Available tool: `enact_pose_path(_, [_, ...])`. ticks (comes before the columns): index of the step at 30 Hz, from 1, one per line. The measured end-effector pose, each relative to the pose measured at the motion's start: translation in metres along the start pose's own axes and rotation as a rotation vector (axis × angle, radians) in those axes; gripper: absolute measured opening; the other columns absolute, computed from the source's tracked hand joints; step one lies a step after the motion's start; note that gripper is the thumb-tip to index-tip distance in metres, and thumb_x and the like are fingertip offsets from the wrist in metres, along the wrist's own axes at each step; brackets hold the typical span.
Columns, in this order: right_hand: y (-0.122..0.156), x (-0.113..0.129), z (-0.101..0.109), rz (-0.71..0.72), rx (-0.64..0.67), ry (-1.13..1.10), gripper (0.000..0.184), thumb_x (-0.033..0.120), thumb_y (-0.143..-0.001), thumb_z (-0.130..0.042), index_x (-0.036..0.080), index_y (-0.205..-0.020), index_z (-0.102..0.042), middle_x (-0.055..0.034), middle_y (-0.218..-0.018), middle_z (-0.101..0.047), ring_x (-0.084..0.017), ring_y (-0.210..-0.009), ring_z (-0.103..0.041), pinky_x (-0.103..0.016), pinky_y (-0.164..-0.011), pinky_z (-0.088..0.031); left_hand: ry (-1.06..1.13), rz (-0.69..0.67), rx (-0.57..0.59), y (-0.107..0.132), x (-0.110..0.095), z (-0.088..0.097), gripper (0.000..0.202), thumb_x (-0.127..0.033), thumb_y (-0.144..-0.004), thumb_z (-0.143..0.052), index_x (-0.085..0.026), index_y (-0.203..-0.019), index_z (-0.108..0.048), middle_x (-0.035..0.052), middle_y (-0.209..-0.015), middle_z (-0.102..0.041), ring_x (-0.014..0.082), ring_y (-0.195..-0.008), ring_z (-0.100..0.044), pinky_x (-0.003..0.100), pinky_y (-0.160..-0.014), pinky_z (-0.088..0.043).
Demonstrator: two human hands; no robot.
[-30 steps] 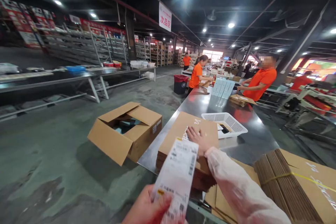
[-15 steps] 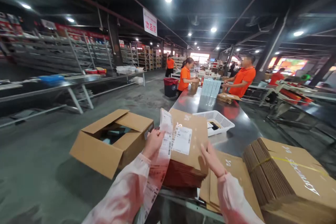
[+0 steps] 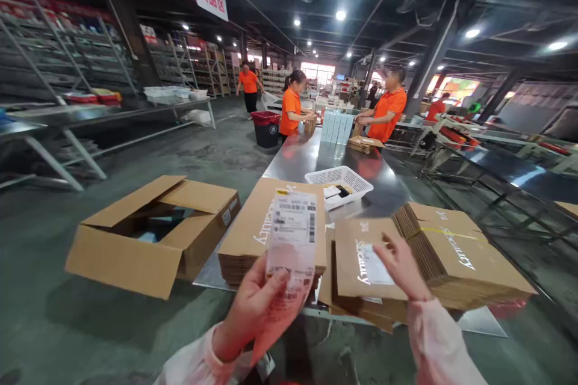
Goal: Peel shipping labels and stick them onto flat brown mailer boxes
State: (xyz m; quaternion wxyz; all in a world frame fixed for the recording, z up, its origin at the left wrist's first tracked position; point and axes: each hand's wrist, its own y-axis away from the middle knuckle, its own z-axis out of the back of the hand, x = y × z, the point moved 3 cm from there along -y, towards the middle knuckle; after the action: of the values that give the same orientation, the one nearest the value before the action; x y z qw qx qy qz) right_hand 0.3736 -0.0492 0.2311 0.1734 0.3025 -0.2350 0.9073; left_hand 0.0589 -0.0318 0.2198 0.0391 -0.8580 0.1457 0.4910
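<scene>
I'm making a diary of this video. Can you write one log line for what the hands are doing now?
left hand: holds label strip | right hand: on flat box with label | near: bundled cardboard stack, white basket

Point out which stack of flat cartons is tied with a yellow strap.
The rightmost stack, beside the right hand. A yellow strap crosses its top; the other two stacks show none.

A grey concrete floor [image 3: 81, 337] spreads from seven to ten o'clock; grey metal shelving racks [image 3: 67, 66] stand at ten, round ceiling lamps [image 3: 340, 15] overhead at twelve.
</scene>
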Motion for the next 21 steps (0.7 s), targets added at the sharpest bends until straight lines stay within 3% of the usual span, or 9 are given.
enact_pose_path(2, [0.035,0.056,-0.048,0.100,0.435,-0.450,0.055,0.055,-0.068,-0.063,0.018,-0.108,-0.063,-0.0107,-0.099,-0.069,-0.024,-0.083,-0.064,-0.038,-0.076,-0.053,-0.064,0.008,0.107,0.001,0.017,-0.006,0.044,-0.046,-0.064,-0.075,-0.019,-0.097,-0.066,0.0066,-0.090,-0.073,0.0223,-0.081,-0.067,0.030,-0.072,-0.053])
enact_pose_path(3, [0.052,0.079,-0.066,0.081,0.515,-0.598,0.053,0.054,-0.069,-0.064,0.018,-0.107,-0.064,-0.0099,-0.098,-0.070,-0.023,-0.083,-0.065,-0.037,-0.076,-0.054,-0.117,0.001,0.161,0.000,0.021,-0.007,0.043,-0.045,-0.066,-0.074,-0.018,-0.098,-0.067,0.0074,-0.092,-0.072,0.0227,-0.084,-0.066,0.030,-0.075,-0.053])
enact_pose_path(5, [0.078,0.109,-0.091,0.043,0.578,-0.743,0.044,0.052,-0.075,-0.061,0.017,-0.100,-0.068,-0.0090,-0.093,-0.072,-0.024,-0.083,-0.066,-0.036,-0.075,-0.054,-0.208,-0.037,0.204,-0.004,0.022,-0.004,0.045,-0.043,-0.066,-0.074,-0.017,-0.102,-0.067,0.0093,-0.100,-0.071,0.0240,-0.092,-0.064,0.032,-0.083,-0.050])
enact_pose_path(7, [0.090,0.122,-0.103,0.072,0.648,-0.745,0.039,0.049,-0.076,-0.061,0.017,-0.095,-0.070,-0.0082,-0.092,-0.073,-0.025,-0.084,-0.067,-0.037,-0.076,-0.054,-0.253,-0.073,0.135,-0.012,0.015,0.005,0.045,-0.042,-0.065,-0.075,-0.015,-0.100,-0.068,0.0101,-0.099,-0.071,0.0242,-0.094,-0.063,0.033,-0.085,-0.048])
enact_pose_path(9, [0.087,0.125,-0.107,0.116,0.720,-0.694,0.040,0.048,-0.071,-0.067,0.017,-0.097,-0.070,-0.0070,-0.092,-0.073,-0.025,-0.083,-0.067,-0.037,-0.076,-0.055,-0.292,-0.083,0.032,-0.018,0.010,0.016,0.038,-0.042,-0.065,-0.073,-0.013,-0.089,-0.070,0.0095,-0.087,-0.072,0.0225,-0.083,-0.064,0.031,-0.078,-0.049])
enact_pose_path(14, [0.052,0.132,-0.097,0.147,0.593,-0.498,0.034,0.048,-0.072,-0.064,0.019,-0.086,-0.074,-0.0065,-0.082,-0.074,-0.026,-0.076,-0.067,-0.035,-0.070,-0.054,-0.369,-0.128,-0.102,-0.023,0.017,0.021,0.035,-0.046,-0.071,-0.065,-0.012,-0.074,-0.066,0.0054,-0.071,-0.067,0.0164,-0.066,-0.057,0.027,-0.065,-0.045])
enact_pose_path(18, [0.050,0.140,-0.097,0.206,0.582,-0.444,0.031,0.046,-0.076,-0.061,0.023,-0.091,-0.074,-0.0058,-0.089,-0.074,-0.027,-0.082,-0.067,-0.036,-0.075,-0.052,-0.445,-0.231,-0.281,-0.023,0.028,0.020,0.045,-0.057,-0.070,-0.062,-0.017,-0.055,-0.048,-0.0043,-0.052,-0.046,0.0097,-0.053,-0.040,0.022,-0.052,-0.034])
enact_pose_path(21, [0.047,0.142,-0.101,0.249,0.542,-0.471,0.029,0.047,-0.075,-0.062,0.023,-0.084,-0.075,-0.0055,-0.085,-0.074,-0.025,-0.080,-0.067,-0.035,-0.075,-0.052,-0.445,-0.278,-0.360,-0.028,0.029,0.026,0.051,-0.059,-0.067,-0.064,-0.019,-0.051,-0.037,-0.0073,-0.049,-0.034,0.0078,-0.051,-0.032,0.021,-0.049,-0.028])
